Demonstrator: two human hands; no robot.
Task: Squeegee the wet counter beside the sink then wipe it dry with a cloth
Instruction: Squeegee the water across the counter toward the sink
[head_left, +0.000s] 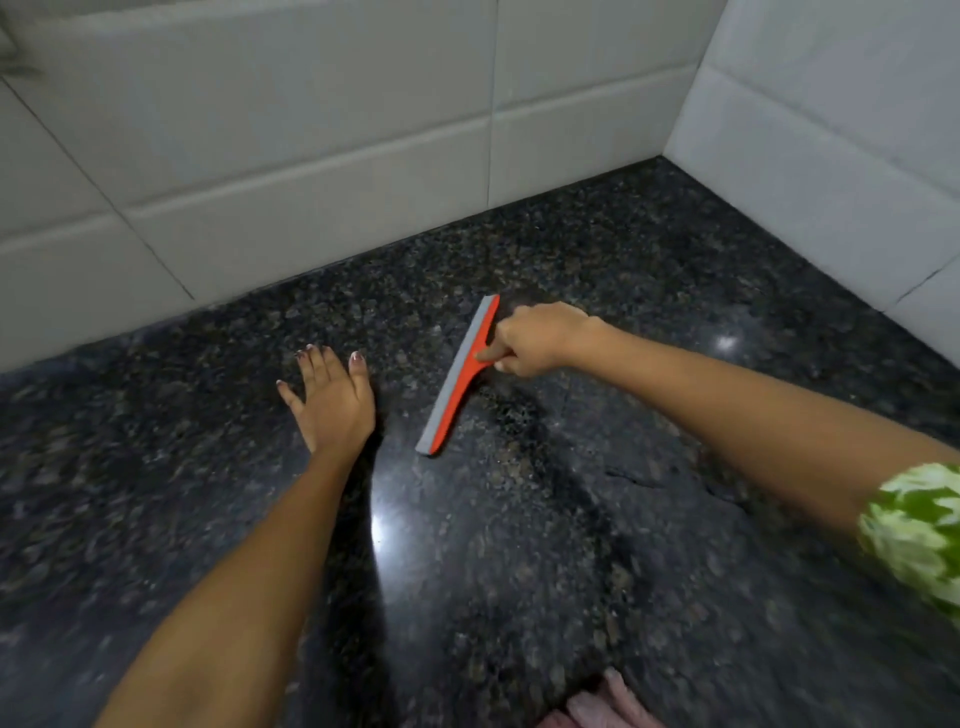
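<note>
My right hand (537, 338) grips the handle of an orange squeegee (460, 376) with a grey rubber blade. The blade rests on the dark speckled granite counter (519, 545) and runs diagonally from far right to near left. My left hand (330, 397) lies flat on the counter just left of the squeegee, fingers spread, holding nothing. A wet, glossy patch with streaks shows on the counter to the right of and below the blade. A pink cloth (602, 706) peeks in at the bottom edge of the view.
White tiled walls (311, 156) meet the counter at the back and on the right (831, 156), forming a corner at the far right. A green-and-white patterned sleeve (914, 530) covers my right upper arm. No sink is in view.
</note>
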